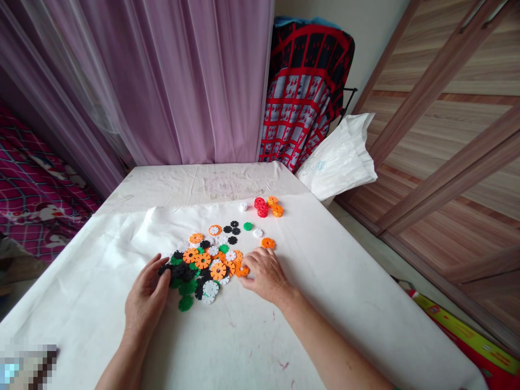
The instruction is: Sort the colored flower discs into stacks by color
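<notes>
Left hand (145,299) curls at black discs (184,272), right hand (266,275) at orange discs (240,272). Whether either grip holds any, I cannot tell

On a white-covered table (333,281), a loose heap of notched discs (203,264), orange, black, green and white, lies between two bare hands. The left hand (146,295) curves, thumb and fingers apart, at black discs (182,272); the right hand (266,275) reaches an orange disc (239,272), its grip unclear. Red stacks (262,208) stand farther away. Beyond hangs a purple curtain (219,81); wooden doors (459,162) fill the right.
</notes>
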`<state>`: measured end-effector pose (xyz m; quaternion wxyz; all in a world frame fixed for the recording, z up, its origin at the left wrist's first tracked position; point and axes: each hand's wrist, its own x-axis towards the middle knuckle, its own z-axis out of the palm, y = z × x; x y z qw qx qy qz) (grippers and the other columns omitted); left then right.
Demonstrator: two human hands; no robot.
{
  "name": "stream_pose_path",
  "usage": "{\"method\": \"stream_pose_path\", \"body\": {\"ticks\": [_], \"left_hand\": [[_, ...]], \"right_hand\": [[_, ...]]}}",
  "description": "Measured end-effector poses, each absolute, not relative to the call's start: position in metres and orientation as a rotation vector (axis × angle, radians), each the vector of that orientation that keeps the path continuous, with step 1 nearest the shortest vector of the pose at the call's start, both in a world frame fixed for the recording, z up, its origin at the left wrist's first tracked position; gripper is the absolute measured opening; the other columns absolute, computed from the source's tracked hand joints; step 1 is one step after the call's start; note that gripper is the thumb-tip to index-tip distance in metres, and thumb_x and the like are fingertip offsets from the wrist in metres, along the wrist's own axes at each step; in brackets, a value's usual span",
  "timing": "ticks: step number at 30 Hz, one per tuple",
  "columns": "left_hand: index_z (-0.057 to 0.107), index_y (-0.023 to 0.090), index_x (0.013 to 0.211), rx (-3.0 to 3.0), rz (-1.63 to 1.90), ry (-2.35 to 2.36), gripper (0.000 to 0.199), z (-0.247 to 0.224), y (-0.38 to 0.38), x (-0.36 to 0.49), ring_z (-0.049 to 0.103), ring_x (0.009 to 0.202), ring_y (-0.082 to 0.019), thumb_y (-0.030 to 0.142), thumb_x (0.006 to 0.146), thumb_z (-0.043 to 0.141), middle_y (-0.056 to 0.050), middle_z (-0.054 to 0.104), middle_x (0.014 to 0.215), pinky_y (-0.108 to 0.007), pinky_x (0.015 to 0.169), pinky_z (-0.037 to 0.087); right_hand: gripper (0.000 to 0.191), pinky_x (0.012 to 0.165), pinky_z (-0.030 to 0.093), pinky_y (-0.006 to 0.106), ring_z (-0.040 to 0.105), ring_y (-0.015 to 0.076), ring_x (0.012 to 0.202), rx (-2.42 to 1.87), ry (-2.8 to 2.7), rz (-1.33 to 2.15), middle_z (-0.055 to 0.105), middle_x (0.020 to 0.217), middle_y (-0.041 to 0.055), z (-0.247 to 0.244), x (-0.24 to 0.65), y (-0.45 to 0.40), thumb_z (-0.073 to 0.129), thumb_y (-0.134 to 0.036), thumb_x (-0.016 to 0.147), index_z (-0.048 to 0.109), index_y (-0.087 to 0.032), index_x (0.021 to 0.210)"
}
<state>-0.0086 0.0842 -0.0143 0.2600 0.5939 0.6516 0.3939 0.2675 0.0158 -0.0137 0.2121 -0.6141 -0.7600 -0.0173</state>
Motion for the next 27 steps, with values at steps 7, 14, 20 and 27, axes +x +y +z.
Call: {"method": "stream_pose_path", "body": {"ticks": [7,14,20,27], "left_hand": [[0.070,0.030,0.110,1.594,1.057,1.785,0.037,-0.012,0.083,-0.008,0.059,0.125,-0.027,0.049,0.082,0.055,0.000,0.059,0.142,-0.042,0.110,0.045],[0.069,0.030,0.108,1.595,1.052,1.791,0.036,-0.011,0.083,-0.006,0.057,0.128,-0.027,0.049,0.082,0.055,0.001,0.060,0.141,-0.040,0.110,0.045],[0.070,0.030,0.107,1.594,1.073,1.800,0.036,-0.012,0.083,-0.006,0.060,0.123,-0.026,0.050,0.081,0.056,0.001,0.061,0.140,-0.038,0.108,0.047],[0.070,0.030,0.106,1.585,1.063,1.795,0.034,-0.007,0.082,-0.005,0.063,0.119,-0.025,0.048,0.081,0.056,0.001,0.061,0.139,-0.038,0.105,0.049]], "right_hand": [[0.012,0.086,0.039,0.035,0.059,0.0234,0.095,-1.769,-1.816,-0.132,0.074,0.095,0.0041,-0.015,0.307,0.020,0.070,-0.028,0.079,0.066,-0.024,0.090],[0.011,0.082,0.043,0.034,0.060,0.0235,0.092,-1.924,-1.584,-0.227,0.074,0.095,0.0042,-0.028,0.352,0.027,0.069,-0.024,0.077,0.068,-0.025,0.087],[0.011,0.083,0.043,0.034,0.060,0.0227,0.093,-1.934,-1.625,-0.193,0.074,0.096,0.0038,-0.031,0.345,0.029,0.067,-0.023,0.077,0.069,-0.025,0.088],[0.011,0.084,0.043,0.033,0.060,0.0222,0.093,-1.901,-1.636,-0.169,0.073,0.099,0.0040,-0.031,0.346,0.027,0.067,-0.024,0.079,0.066,-0.025,0.090]]}}
